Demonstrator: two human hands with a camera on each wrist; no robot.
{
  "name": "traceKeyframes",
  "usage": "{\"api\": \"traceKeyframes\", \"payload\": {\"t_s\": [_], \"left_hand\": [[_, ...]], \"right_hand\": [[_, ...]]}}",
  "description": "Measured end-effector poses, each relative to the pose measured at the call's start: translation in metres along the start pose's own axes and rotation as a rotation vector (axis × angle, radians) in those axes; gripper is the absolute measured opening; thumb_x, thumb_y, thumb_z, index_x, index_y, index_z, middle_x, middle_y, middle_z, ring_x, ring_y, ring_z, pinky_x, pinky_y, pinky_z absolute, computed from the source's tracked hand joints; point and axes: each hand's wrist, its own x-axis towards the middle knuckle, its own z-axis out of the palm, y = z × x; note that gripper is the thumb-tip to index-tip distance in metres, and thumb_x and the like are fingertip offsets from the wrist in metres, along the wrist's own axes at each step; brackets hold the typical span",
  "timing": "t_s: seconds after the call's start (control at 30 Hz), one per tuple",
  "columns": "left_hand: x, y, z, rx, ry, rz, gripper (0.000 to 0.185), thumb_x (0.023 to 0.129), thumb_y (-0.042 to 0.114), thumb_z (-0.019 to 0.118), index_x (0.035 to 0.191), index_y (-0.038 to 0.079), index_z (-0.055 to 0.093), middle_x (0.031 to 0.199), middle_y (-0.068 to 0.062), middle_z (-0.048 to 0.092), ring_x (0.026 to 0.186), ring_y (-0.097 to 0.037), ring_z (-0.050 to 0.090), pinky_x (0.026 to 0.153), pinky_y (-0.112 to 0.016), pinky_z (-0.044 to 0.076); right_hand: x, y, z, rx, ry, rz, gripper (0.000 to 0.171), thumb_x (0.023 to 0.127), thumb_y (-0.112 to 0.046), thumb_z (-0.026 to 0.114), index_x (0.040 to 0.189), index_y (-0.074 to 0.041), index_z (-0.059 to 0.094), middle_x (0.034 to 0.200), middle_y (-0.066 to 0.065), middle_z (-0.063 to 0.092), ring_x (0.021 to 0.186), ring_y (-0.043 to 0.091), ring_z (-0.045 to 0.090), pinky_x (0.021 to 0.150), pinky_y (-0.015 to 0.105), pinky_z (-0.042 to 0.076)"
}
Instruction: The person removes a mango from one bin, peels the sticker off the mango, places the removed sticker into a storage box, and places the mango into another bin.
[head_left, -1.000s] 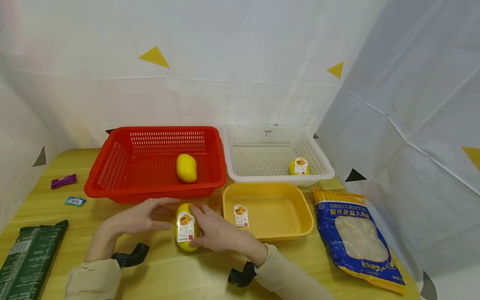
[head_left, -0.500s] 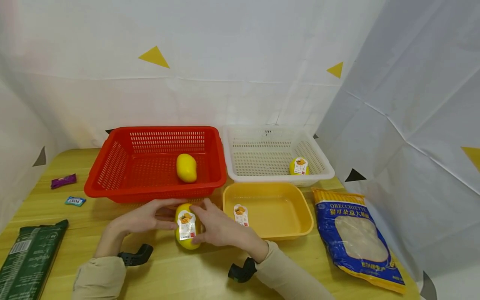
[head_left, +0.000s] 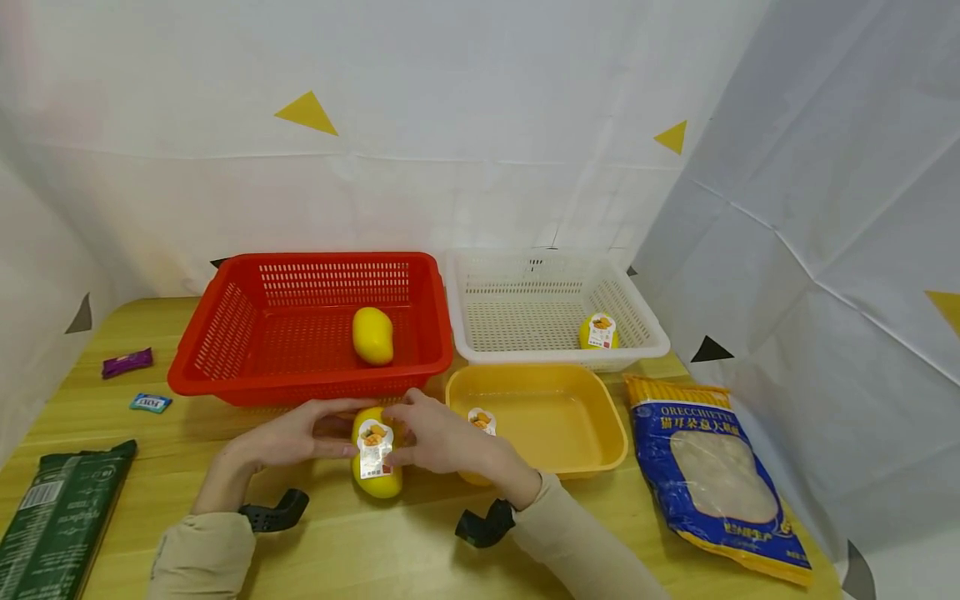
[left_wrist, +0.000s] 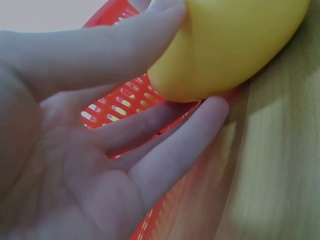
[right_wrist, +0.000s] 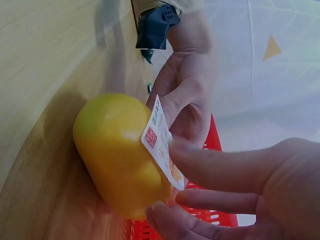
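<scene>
A mango (head_left: 375,482) lies on the table in front of the red basket, with a white sticker (head_left: 374,446) on its upper face. In the right wrist view the sticker's near end stands off the fruit. My left hand (head_left: 281,437) steadies the mango from the left, thumb and fingers at its side. My right hand (head_left: 442,437) is over its right side; the thumb presses the sticker's face, and the fairly straight fingers touch the mango's far end. Another sticker (head_left: 482,419) hangs on the yellow tray's rim, partly hidden behind my right hand.
The red basket (head_left: 300,387) holds a mango without a sticker (head_left: 372,337). A labelled mango (head_left: 583,335) sits in the white basket (head_left: 555,358). Right of the yellow tray (head_left: 555,425) lies an orecchiette bag (head_left: 720,479). Two small wrapped sweets (head_left: 127,363) and a green packet (head_left: 63,517) are left.
My left hand has moved right onto the mango. My right thumb has shifted up along the sticker, and my right hand now covers part of the sticker on the tray's rim.
</scene>
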Motion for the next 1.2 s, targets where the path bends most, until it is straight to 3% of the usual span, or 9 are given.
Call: {"api": "traceKeyframes", "payload": {"t_s": [0.17,0.33,0.53,0.87,1.2], "left_hand": [[0.001,0.0,0.0,0.011,0.002,-0.004,0.06,0.096,0.019,0.068,0.15,0.011,0.044,0.145,-0.013,0.053,0.13,-0.038,0.052,0.104,-0.033,0.049],[0.002,-0.001,0.0,0.014,0.008,0.007,0.059,0.095,0.019,0.069,0.149,0.012,0.046,0.144,-0.011,0.055,0.13,-0.037,0.052,0.103,-0.033,0.049],[0.004,-0.002,0.001,0.038,0.023,0.018,0.059,0.094,0.021,0.07,0.148,0.014,0.047,0.143,-0.009,0.056,0.13,-0.036,0.052,0.105,-0.035,0.048],[0.005,-0.001,0.003,0.053,0.048,-0.006,0.058,0.094,0.024,0.071,0.146,0.012,0.049,0.143,-0.012,0.055,0.13,-0.037,0.05,0.107,-0.057,0.042],[0.005,-0.003,0.003,0.062,0.069,-0.038,0.06,0.093,0.027,0.072,0.147,0.018,0.049,0.146,-0.007,0.054,0.132,-0.034,0.049,0.109,-0.056,0.039]], "right_hand": [[0.004,0.004,0.0,-0.02,0.039,-0.021,0.034,0.093,-0.019,0.073,0.125,-0.008,0.068,0.105,0.001,0.062,0.09,0.007,0.058,0.078,0.015,0.05],[0.009,0.005,0.0,0.014,0.067,-0.015,0.026,0.095,-0.014,0.069,0.119,-0.007,0.07,0.101,-0.001,0.068,0.087,0.006,0.058,0.078,0.016,0.051],[0.012,0.002,0.002,0.049,0.123,0.007,0.02,0.095,-0.013,0.069,0.113,-0.006,0.073,0.098,-0.001,0.072,0.083,0.005,0.061,0.076,0.016,0.052],[0.015,0.003,0.007,0.076,0.17,0.038,0.014,0.092,-0.014,0.073,0.105,-0.01,0.074,0.094,-0.003,0.072,0.081,0.003,0.062,0.074,0.015,0.051],[0.017,0.004,0.007,0.113,0.183,0.053,0.009,0.09,-0.013,0.075,0.098,-0.01,0.076,0.087,-0.005,0.072,0.075,0.001,0.06,0.069,0.014,0.05]]}}
